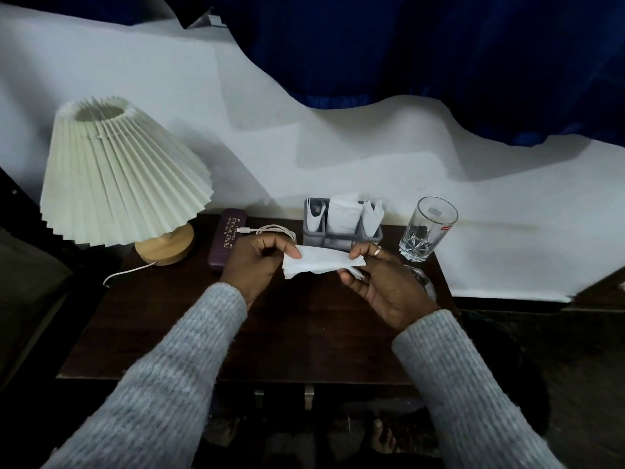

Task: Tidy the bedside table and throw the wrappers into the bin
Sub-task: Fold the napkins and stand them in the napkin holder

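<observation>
A white tissue [321, 262] is stretched flat between both hands above the dark wooden bedside table [304, 333]. My left hand [257, 262] pinches its left edge between thumb and fingers. My right hand [382, 282] pinches its right edge; a ring shows on one finger. Behind the tissue stands a grey organiser [341, 231] with folded white tissues in its compartments. No bin is in view.
A pleated cream lamp [118, 177] on a wooden base stands at the table's back left, its cord trailing off the edge. A purple spectacle case [228, 238] and a coiled white cable [270, 230] lie behind my left hand. A clear glass [427, 228] stands at back right.
</observation>
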